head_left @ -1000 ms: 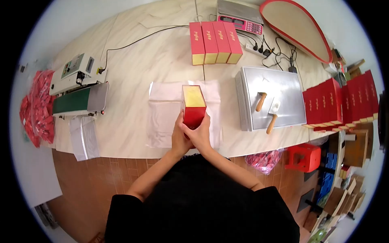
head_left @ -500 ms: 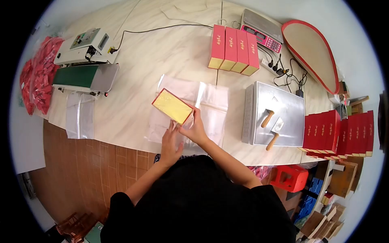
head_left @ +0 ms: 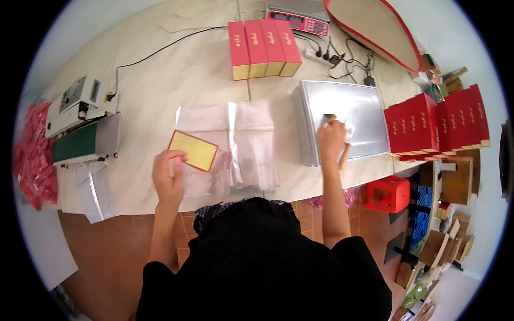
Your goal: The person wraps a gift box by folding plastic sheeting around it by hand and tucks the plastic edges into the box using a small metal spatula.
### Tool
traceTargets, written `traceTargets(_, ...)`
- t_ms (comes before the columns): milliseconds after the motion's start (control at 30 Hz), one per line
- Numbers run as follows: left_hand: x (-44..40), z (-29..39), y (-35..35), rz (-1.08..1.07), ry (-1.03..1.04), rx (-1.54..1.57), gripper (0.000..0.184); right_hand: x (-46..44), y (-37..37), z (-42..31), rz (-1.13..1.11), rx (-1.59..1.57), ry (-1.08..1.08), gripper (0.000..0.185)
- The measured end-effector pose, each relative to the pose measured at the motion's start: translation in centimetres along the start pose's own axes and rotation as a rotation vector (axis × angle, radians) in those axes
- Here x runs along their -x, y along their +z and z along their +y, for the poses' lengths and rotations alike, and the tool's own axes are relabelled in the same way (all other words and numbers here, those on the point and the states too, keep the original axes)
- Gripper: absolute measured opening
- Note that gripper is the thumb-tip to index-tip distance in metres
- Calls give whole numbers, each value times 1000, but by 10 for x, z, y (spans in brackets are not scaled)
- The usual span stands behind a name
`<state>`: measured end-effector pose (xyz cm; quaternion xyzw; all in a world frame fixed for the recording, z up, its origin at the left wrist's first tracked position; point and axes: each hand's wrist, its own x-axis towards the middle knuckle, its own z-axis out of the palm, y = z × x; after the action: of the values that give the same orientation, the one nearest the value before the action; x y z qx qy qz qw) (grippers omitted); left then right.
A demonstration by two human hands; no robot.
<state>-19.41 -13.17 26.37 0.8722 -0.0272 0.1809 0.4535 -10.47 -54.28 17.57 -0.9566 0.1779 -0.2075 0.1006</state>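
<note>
My left hand is at the near left edge of a red-edged box with a yellow face turned up. Its curled fingers overlap the box edge, apparently gripping it. Beneath the box lie clear plastic bags on the table. To the right, my right hand is closed over one of two small wood-handled tools on a silver metal case; most of that tool is hidden. Just right of the hand lies the second tool, a scraper with a wooden handle.
Several red boxes stand behind the bags, by a scale and a power strip. More red boxes are stacked on the right. A sealing machine and red packets are at left.
My right hand has left the box and moved right onto the tool on the metal case. The box has shifted left and lower, with my left hand beside it. The camera view has shifted.
</note>
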Motion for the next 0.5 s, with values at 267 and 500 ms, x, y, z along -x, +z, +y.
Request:
traceTargets(267, -14, 28, 14, -321, 243, -355, 20, -17, 19, 25, -229, 109, 236, 27)
traceTargets(500, -8, 18, 28, -213, 158, -394, 10, 10, 1, 12, -361, -551, 182, 40)
